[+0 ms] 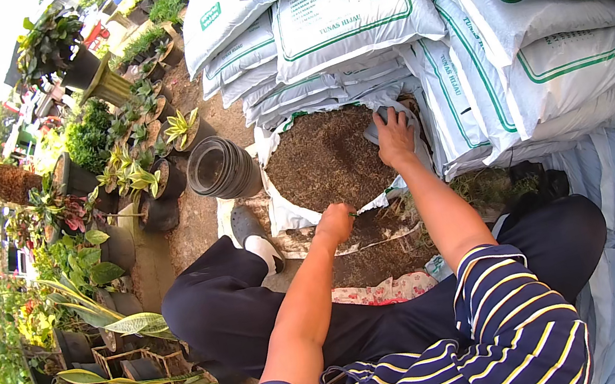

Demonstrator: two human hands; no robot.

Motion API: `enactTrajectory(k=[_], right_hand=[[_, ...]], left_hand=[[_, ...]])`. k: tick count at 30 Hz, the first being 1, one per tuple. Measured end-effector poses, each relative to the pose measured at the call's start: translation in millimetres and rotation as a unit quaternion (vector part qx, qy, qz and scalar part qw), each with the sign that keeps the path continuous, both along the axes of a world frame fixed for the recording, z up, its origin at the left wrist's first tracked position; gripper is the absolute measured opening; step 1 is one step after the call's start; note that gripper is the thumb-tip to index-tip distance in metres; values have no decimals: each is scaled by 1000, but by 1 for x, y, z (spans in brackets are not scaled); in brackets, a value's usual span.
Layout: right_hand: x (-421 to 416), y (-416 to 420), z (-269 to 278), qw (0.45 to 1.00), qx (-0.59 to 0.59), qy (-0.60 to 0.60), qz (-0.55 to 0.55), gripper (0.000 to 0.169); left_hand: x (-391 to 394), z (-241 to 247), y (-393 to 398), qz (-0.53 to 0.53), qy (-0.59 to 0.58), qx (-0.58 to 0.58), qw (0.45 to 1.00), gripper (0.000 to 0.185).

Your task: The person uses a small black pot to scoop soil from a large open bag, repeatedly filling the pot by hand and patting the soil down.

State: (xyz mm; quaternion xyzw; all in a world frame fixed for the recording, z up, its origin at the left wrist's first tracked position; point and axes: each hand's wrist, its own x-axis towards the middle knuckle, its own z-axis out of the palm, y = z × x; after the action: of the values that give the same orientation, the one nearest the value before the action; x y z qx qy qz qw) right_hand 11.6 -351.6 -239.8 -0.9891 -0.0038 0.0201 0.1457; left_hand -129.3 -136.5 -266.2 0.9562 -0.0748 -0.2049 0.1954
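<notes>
An open white woven sack (293, 209) stands before me, filled with brown, crumbly potting mix (321, 156). My left hand (336, 222) is closed on the sack's near rim, and a small bit of green shows by its thumb. At the sack's right inner side, my right hand (395, 137) grips a grey plastic object (372, 133), perhaps a small pot or scoop. Its lower part is hidden by the hand and the mix. To the left of the sack leans a stack of nested black plastic pots (223, 168).
Full white sacks with green print (342, 15) are piled behind and to the right (580, 73). Potted plants (184, 130) line the left side, with snake plants (140, 325) nearest me. My shoe (248, 225) rests below the stacked pots. A floral cloth (385, 290) lies between my legs.
</notes>
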Motion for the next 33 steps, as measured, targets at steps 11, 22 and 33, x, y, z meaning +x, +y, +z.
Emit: enactTrajectory(k=[11, 22, 33], right_hand=[[-43, 24, 35, 964, 74, 196, -164, 94], [-38, 33, 54, 959, 169, 148, -173, 92], [-41, 72, 76, 982, -35, -107, 154, 80]], left_hand=[[4, -3, -5, -21, 20, 63, 998, 20], [7, 21, 2, 50, -132, -67, 988, 18], [6, 27, -10, 26, 7, 40, 999, 21]])
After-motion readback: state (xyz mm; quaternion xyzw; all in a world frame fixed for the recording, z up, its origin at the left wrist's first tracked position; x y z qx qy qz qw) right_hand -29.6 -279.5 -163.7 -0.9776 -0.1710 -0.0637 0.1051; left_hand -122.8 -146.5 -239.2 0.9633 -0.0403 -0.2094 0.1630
